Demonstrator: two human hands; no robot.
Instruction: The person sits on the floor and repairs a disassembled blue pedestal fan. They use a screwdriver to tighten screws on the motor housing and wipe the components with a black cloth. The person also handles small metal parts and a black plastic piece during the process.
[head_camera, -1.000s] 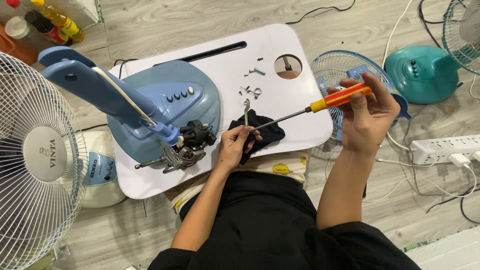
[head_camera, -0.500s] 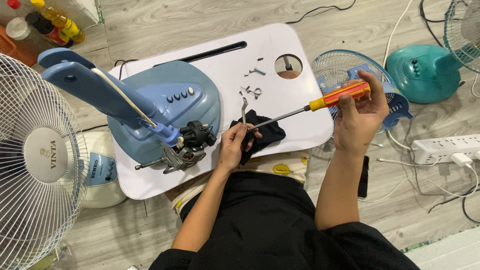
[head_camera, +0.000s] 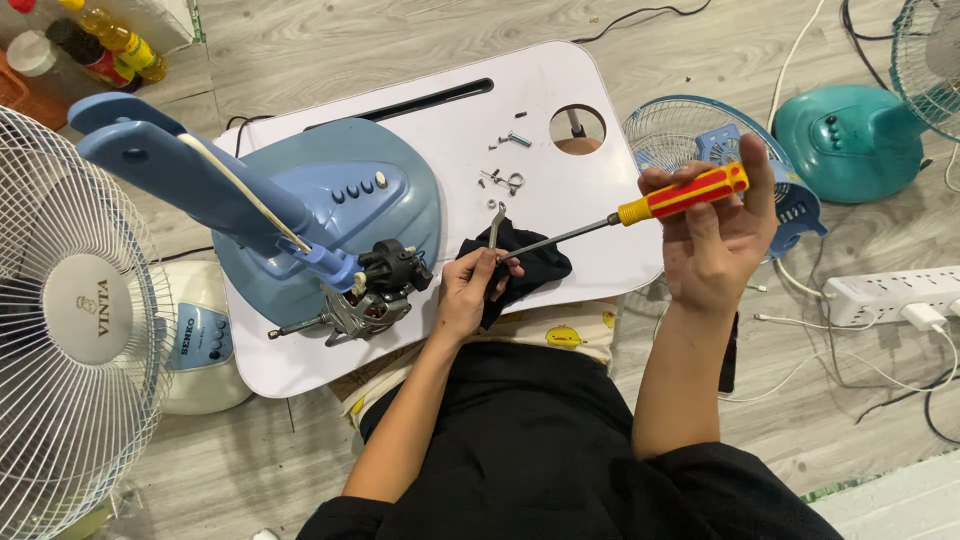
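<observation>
A screwdriver (head_camera: 640, 208) with a red and yellow handle is held level above the white bench (head_camera: 560, 150). Its handle is clamped in the right hand (head_camera: 715, 235), whose fingers are curled round it with the thumb along the top. The steel shaft runs down and left to the left hand (head_camera: 472, 290), where the tip is met by the pinched fingertips. In the same closed grip a small bent metal piece (head_camera: 496, 222) is held, standing up from the fingers. Under and just beside that hand a black cloth (head_camera: 540, 265) is spread at the bench's near edge. Loose screws (head_camera: 512, 140) and a small metal clip (head_camera: 503, 180) are laid further back on the bench. To the left, a blue fan base (head_camera: 330, 220) is laid on the bench, with its bare motor (head_camera: 375, 290) exposed near the left hand. A white fan grille (head_camera: 60, 330) is seen at far left, a teal fan base (head_camera: 850, 140) at far right, and a power strip (head_camera: 890, 295) on the floor.
</observation>
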